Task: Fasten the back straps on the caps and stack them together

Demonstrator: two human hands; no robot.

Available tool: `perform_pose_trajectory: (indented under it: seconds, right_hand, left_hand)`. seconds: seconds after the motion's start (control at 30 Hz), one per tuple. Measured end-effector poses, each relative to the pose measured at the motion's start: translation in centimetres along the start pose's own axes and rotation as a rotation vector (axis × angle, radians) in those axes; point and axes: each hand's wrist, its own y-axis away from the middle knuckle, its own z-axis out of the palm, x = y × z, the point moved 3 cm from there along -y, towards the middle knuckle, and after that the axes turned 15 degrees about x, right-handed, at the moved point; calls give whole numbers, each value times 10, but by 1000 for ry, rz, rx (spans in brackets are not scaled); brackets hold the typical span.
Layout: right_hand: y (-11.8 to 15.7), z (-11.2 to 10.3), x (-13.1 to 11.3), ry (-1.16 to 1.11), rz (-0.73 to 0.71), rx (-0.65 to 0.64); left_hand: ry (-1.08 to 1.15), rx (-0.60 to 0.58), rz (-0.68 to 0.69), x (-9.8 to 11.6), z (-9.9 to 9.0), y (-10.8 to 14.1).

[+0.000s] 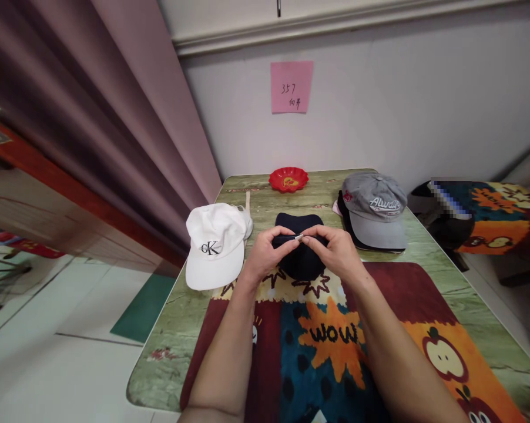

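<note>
A dark navy cap (302, 267) is at the middle of the table, over the far edge of the patterned mat. My left hand (267, 249) pinches the left part of its dark strap. From the right, my right hand (333, 249) pinches the other part of the strap, and the fingertips of both hands almost meet at a small light-coloured piece, perhaps a buckle. To the left lies a white cap (214, 247) with "CK" lettering. On the right, a grey cap (375, 205) rests on a black one.
A red scalloped dish (288, 180) sits at the back of the green wood-patterned table (172, 335). The colourful mat (265, 329) spreads under my forearms. A pink note (291, 87) hangs on the wall. Purple curtain (154, 94) at left, covered stool (498, 211) at right.
</note>
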Motion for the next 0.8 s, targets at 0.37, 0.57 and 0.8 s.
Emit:
perform_pose_trajectory:
  seconds: [0.37, 0.57, 0.8]
  right_hand:
    - [3, 3, -4, 55, -6, 11]
    - [2, 2, 0, 44, 35, 90]
    - [3, 3, -1, 63, -50, 237]
  left_hand:
    - [17, 33, 27, 1, 6, 2]
    - [-63, 144, 24, -6, 5, 0]
    - [-61, 200, 106, -3, 5, -1]
